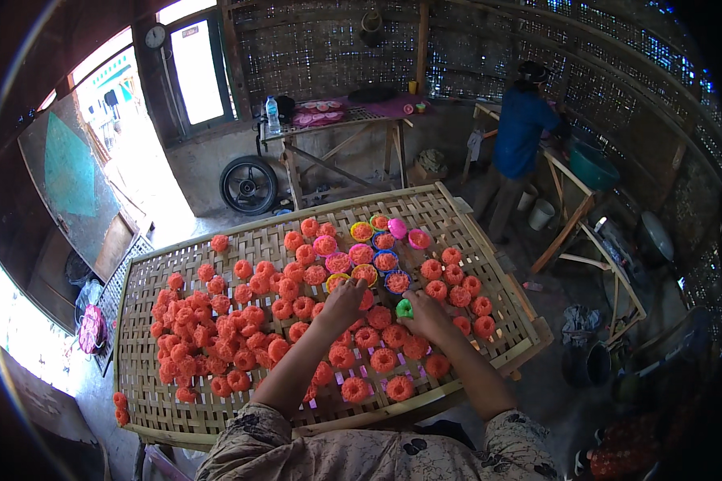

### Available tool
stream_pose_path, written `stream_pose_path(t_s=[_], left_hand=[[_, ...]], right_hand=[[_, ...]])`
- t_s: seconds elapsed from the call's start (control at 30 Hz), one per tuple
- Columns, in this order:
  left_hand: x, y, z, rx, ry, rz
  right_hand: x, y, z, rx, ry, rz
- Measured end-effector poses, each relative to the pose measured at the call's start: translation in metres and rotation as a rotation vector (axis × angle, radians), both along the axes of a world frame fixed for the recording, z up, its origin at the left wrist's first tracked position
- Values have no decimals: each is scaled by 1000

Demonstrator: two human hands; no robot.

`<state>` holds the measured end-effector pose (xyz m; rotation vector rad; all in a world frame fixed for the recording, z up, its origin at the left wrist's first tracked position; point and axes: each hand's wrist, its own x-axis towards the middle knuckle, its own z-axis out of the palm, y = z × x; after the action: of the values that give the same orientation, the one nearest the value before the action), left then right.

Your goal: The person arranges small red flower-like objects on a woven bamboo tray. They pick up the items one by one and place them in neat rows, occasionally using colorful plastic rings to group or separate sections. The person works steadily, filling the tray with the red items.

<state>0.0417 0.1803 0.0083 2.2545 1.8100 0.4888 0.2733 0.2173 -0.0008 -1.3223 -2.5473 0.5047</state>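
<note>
My right hand (427,316) grips a small green ring-shaped mould (405,309) over the woven bamboo tray. To its left, my left hand (344,300) has its fingers bunched beside an orange shredded ring cake (367,300). Whether those fingers pinch anything is hidden. Just beyond my hands stands a cluster of small coloured moulds filled with orange shreds, among them a blue one (397,280), a yellow one (362,232) and a pink one (419,238). A pink mould (397,228) lies turned over at the far side of the cluster.
Many loose orange cakes (208,337) are heaped on the left of the bamboo tray (140,321); others lie near me and to the right. Behind stand a table (353,117) with a water bottle (273,116) and a wheel (249,185). A person (521,132) works by a green basin (592,164).
</note>
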Motion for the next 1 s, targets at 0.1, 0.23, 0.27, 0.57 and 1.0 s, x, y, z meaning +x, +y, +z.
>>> stream_pose_path(t_s=[0.1,0.23,0.27,0.57,1.0], left_hand=[[-5,-3,14,-47,-96,-29],[-12,-3,3,259,-260,-43],[-15,-2,-2,232,-394,2],[-58,-14,2,-191,-1736,247],[-83,-120,31,-165,-975,207]], right_hand=[[6,-3,24,-75,159,-80],[28,0,45,-105,460,-101],[34,1,47,-196,552,-109],[76,-40,65,-508,1015,-133],[88,-76,47,-644,1047,-185]])
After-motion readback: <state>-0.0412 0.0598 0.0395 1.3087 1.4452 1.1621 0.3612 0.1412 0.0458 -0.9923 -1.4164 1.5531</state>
